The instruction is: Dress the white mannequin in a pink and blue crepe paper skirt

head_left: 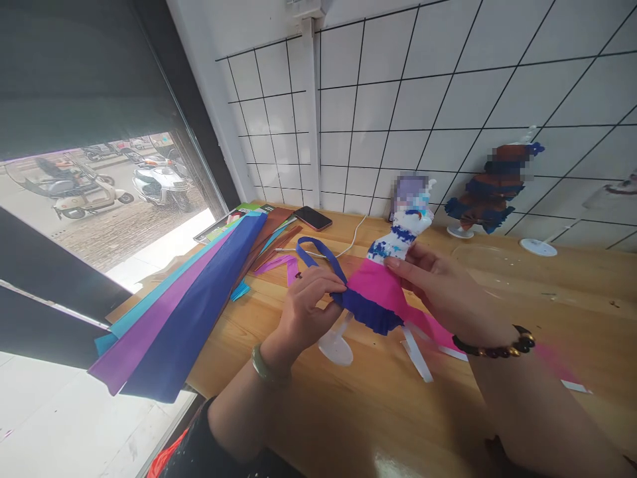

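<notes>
Doll point(381, 282) in a pink skirt and blue-and-white bodice lay between the two hands, held above the wooden table point(318, 411). The right hand point(430, 275) gripped its waist side, thumb across the front; the left hand point(311, 299) pinched the blue ruffled trim point(373, 312) at the skirt's left end, from which a blue strip point(321, 245) looped up behind. Fingers hid parts of the waist and trim. A round clear base point(337, 348) showed below, white strips point(417, 355) beside the hem. Leftward were colored paper sheets point(184, 299) and a smartphone point(312, 218); a second doll point(490, 189) stood behind, to the right. The doll's long axis slanted, head end up and right, away from the person, hem toward the lower left.
</notes>
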`<state>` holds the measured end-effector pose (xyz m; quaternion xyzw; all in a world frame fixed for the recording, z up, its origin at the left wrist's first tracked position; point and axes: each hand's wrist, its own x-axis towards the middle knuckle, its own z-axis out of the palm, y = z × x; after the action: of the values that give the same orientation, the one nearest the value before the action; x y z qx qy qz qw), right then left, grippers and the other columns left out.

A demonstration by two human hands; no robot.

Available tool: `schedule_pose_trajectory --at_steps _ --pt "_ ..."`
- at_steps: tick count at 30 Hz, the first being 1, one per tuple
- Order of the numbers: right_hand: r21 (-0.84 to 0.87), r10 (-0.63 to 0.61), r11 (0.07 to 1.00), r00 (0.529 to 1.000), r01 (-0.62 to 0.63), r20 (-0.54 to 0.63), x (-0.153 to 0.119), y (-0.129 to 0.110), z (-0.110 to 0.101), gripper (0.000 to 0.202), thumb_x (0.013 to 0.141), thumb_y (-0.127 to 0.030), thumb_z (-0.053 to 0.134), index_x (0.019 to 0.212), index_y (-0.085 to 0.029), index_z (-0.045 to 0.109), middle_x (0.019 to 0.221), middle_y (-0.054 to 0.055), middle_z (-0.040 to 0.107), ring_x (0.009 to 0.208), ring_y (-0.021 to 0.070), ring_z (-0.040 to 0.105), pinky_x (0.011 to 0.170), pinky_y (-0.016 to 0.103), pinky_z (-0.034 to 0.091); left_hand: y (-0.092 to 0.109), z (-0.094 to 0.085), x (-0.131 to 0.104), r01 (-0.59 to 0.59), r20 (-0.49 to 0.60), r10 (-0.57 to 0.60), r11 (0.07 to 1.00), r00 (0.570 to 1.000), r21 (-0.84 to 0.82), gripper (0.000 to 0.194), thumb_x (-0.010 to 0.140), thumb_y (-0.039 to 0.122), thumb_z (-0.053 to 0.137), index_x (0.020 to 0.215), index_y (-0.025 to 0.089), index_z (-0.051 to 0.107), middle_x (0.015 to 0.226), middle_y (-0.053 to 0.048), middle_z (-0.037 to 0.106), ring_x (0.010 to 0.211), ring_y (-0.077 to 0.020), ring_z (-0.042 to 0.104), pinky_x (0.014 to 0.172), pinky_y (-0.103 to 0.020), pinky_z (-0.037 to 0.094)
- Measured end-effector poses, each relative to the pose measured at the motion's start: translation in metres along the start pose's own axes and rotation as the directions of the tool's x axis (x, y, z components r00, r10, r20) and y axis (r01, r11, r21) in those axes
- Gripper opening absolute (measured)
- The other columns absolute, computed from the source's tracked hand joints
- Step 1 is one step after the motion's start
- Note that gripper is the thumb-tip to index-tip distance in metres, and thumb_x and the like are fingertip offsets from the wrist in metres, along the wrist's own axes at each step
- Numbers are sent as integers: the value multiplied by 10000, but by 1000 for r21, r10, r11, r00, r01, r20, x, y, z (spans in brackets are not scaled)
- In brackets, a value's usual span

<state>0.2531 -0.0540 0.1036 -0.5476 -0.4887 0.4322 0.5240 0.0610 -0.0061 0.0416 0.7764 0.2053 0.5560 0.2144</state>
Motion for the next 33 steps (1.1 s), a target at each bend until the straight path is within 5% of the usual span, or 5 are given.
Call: schedule_pose_trajectory --at_steps 9,15,20,23,33 --pt "9 -24 1000 1000 24 -17 1 3 -3 251 696 -433 706 806 -225 618 809 -5 621 699 120 569 653 261 483 0 -1 2 91 160 -84 995 984 -40 181 705 104 598 828 230 640 838 -41 647 820 -192 580 782 -367 438" --pt "22 -36 999 999 37 -36 0 0 -7 248 713 -434 690 849 -237 625 871 1 631 769 143 586 676 276 481 5 -13 8 292 362 -246 953 899 -77 394 686 51 519 1037 213 591 1027 -62 604 938 -194 547 858 -347 425" --pt "-72 -41 997 999 42 8 -2 1 1 234 740 -415 669 885 -238 617 942 9 644 841 167 595 708 290 485 3 -17 15 521 245 -464 800 851 -298 226 820 183 489 1026 175 579 1041 -85 631 1002 -198 557 862 -336 427" --pt "-53 -33 998 992 40 124 -3 7 11 290 758 -428 646 968 -233 597 962 34 650 931 209 592 756 330 491 3 -15 15 570 276 -499 731 822 -376 313 798 292 591 1081 162 566 1050 -104 633 1004 -210 567 818 -309 443" --pt "-59 -21 998 975 35 222 -2 17 26 318 790 -426 602 1041 -232 589 990 40 651 967 221 584 767 337 493 5 -10 12 534 229 -485 801 844 -271 377 755 248 635 1119 168 571 938 -63 654 889 -161 602 825 -280 466"
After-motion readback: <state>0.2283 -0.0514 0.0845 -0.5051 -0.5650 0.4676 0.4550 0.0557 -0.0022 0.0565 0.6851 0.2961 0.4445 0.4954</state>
